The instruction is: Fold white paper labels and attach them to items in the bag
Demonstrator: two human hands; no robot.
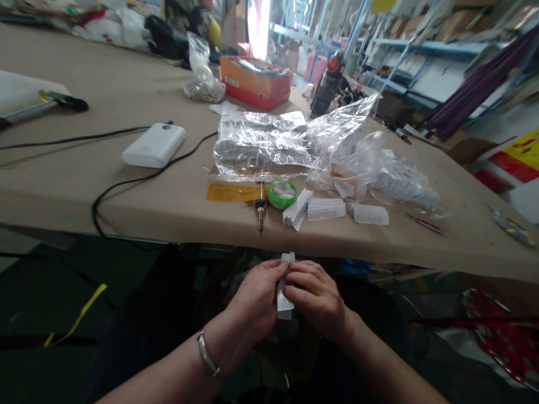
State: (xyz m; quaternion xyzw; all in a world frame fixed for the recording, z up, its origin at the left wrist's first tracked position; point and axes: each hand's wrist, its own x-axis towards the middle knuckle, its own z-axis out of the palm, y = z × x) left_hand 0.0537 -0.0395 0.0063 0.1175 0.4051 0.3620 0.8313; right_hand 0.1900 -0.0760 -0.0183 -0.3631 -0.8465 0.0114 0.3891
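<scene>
Steadiness pays: your left hand (256, 292) and right hand (316, 294) both pinch the narrow, translucent white, plastic-looking strip (285, 303) near the front edge of the broad, brown-covered worktop (189, 219), so use light, even finger pressure on both sides to avoid bending it.

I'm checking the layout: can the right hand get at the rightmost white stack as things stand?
Probably yes: nothing visible but the table edge lies between the right hand and the rightmost white stack, though that hand holds a white strip.
</scene>
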